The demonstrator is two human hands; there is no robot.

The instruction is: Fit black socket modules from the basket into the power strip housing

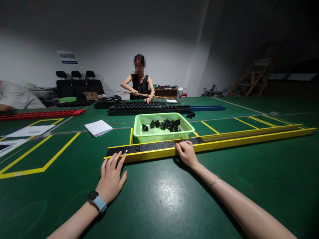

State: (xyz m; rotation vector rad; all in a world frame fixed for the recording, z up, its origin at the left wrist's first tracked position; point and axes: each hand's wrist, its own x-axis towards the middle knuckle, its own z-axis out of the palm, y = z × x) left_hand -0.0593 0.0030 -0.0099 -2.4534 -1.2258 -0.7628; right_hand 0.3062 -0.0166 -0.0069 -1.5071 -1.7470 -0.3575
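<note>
A long yellow metal channel lies slantwise before me on the green table. Black power socket modules sit in a row along its left part. My left hand rests at the channel's left end, fingers stretched out over the end sockets. Farther right, my right hand has its fingers curled onto the row, at a black socket module whose near part they hide. Just behind the channel stands a light green basket with several loose black socket modules inside.
Across the table, a co-worker handles thin rods above black strips. A blue channel extends beside them. White paper and a red rail lie to the left. Yellow tape lines mark the tabletop.
</note>
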